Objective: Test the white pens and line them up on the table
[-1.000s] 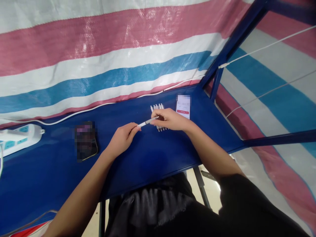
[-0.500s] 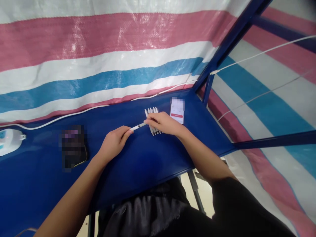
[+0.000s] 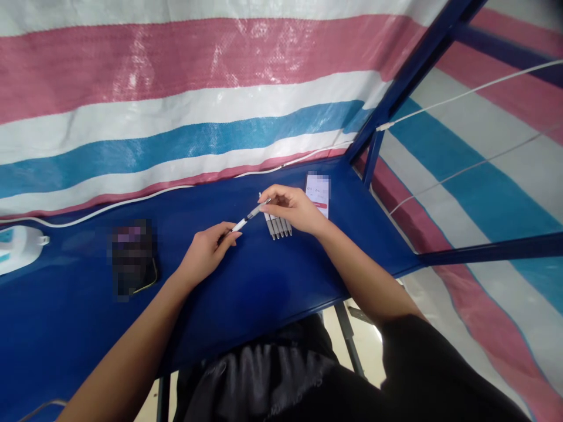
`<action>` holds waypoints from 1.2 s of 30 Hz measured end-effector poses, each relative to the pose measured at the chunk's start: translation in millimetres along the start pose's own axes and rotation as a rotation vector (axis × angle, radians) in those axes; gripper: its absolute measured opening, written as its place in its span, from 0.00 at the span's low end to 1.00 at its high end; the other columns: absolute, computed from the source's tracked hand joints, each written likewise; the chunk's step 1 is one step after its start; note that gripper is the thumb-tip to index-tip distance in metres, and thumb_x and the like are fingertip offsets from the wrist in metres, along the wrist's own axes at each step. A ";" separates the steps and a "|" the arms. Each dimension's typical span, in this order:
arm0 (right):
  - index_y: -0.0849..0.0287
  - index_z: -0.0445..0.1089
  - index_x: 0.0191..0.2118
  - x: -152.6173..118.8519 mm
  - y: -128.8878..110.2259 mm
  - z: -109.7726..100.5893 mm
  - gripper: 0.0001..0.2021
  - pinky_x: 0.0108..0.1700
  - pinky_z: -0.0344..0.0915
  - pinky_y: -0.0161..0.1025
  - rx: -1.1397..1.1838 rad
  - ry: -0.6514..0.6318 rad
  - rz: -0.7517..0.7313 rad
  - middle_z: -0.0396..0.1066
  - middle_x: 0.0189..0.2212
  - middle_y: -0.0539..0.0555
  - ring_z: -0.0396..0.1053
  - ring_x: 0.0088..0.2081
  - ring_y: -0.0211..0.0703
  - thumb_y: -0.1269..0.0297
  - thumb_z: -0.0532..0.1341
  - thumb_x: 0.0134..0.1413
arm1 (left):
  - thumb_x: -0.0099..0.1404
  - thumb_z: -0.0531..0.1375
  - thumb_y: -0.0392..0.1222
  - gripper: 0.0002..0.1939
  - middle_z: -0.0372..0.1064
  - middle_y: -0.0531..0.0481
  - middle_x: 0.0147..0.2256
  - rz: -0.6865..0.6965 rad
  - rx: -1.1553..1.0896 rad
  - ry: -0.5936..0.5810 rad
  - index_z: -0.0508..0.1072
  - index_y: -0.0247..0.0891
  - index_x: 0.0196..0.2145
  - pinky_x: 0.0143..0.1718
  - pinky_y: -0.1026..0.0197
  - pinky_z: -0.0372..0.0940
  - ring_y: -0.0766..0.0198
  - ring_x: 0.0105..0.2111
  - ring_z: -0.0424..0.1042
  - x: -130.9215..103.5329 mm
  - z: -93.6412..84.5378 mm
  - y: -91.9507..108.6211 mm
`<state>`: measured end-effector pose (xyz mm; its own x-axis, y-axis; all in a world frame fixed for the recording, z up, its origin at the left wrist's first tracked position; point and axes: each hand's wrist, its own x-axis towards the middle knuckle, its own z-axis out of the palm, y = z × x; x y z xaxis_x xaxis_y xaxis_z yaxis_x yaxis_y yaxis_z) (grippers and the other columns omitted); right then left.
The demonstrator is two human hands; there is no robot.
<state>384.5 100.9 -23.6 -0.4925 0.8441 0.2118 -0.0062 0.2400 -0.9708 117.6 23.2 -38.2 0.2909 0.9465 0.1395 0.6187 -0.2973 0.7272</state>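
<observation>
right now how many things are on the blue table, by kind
pens: 5, one held between the left hand and right hand, a row of four pens on the table
phones: 2, a lit phone and a dark phone
power strip: 1
total: 8

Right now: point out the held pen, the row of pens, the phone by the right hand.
held pen (image 3: 247, 220), head view, mid barrel
row of pens (image 3: 278, 228), head view, lower tips
phone (image 3: 318, 191), head view, screen
</observation>
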 end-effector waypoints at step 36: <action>0.55 0.73 0.38 -8.5 -19.7 1.1 0.23 0.35 0.58 0.38 -0.426 -0.142 -0.002 0.71 0.29 0.48 0.65 0.29 0.40 0.37 0.67 0.65 | 0.79 0.59 0.54 0.17 0.81 0.50 0.33 0.028 -0.020 0.025 0.82 0.41 0.46 0.39 0.61 0.70 0.60 0.32 0.78 -1.8 0.0 5.3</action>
<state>387.9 88.5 -6.4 -0.6072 0.7768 0.1670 0.3374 0.4424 -0.8310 120.4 19.9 -34.6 0.2896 0.9408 0.1764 0.5956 -0.3213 0.7362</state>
